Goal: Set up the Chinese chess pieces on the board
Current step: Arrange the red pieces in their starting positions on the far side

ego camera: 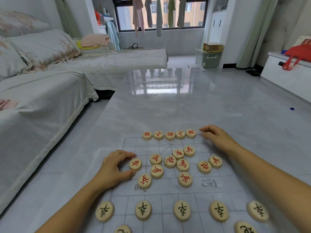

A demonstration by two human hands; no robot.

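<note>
A clear chess board sheet (134, 145) lies on the glossy grey table. Several red-lettered wooden pieces stand in a row (170, 135) along its far edge. More red pieces lie in a loose cluster (170, 161) at the board's middle. Black-lettered pieces form a row (182, 210) near me. My left hand (114, 167) curls around a red piece (135, 164), index finger above it and thumb below it. My right hand (214, 134) rests at the far right end of the red row, fingers curled, with nothing visible in it.
A covered sofa (42, 91) runs along the left of the table (168, 106). To the right stands a white cabinet (286, 73) with a red bag. A small blue object (292, 108) lies on the floor.
</note>
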